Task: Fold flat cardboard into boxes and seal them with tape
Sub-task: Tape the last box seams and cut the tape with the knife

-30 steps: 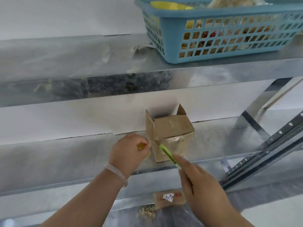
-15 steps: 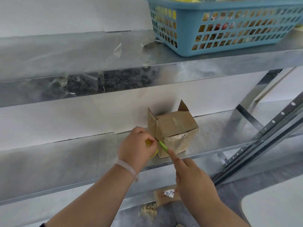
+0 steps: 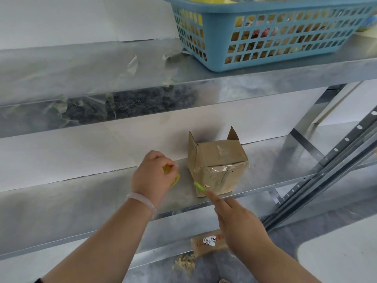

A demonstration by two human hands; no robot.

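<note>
Head view: nearest, the right hand [image 3: 240, 223] pinches a slim green cutter [image 3: 199, 187], its tip just beside the taped cardboard box [image 3: 216, 166]. The left hand [image 3: 153, 174] grips a yellow tape roll [image 3: 167, 169]. The box sits near the front edge of the galvanized shelf [image 3: 81, 201], with bare metal stretching left. Behind is a white wall, and above, a blue basket [image 3: 265, 58].

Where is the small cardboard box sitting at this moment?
In the head view the cardboard box stands on the middle metal shelf, just right of centre, with the left hand to its left and the green cutter by its near lower corner.
</note>
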